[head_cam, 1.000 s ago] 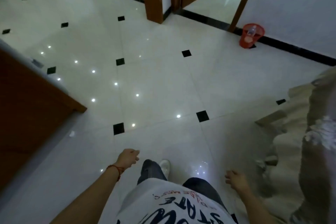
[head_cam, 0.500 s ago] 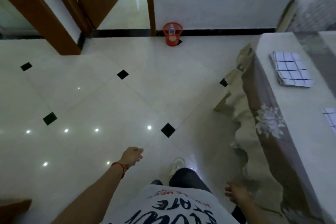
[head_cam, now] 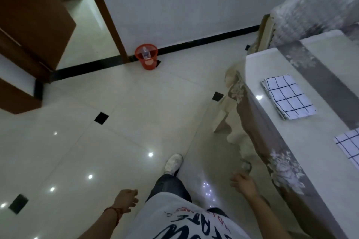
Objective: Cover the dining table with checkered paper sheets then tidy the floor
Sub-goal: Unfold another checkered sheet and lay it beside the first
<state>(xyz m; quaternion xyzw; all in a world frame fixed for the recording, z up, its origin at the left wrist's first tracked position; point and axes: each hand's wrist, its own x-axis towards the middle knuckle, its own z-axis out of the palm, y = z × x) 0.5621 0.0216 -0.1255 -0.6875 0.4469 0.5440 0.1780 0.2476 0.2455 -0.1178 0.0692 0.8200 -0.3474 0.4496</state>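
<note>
The dining table [head_cam: 272, 68], draped in a grey and cream flowered cloth, runs along the right side. A folded white sheet with a black check [head_cam: 287, 96] lies on its top. A second checkered sheet [head_cam: 349, 146] shows at the right edge, cut off by the frame. My left hand [head_cam: 125, 200] hangs low beside my hip, fingers loosely curled, holding nothing. My right hand [head_cam: 243, 182] hangs over the floor beside the tablecloth's hanging edge, fingers apart and empty.
A red wastebasket [head_cam: 146, 57] with a plastic bottle in it stands by the wall and door frame. A brown door [head_cam: 29, 15] stands open at the left. A covered chair [head_cam: 303, 11] sits at the table's far end. Glossy cream tiles spread ahead.
My view has swung right and moved forward: the table and checkered sheets came into view and grew nearer. Both hands stayed low and empty; my right foot stepped forward.
</note>
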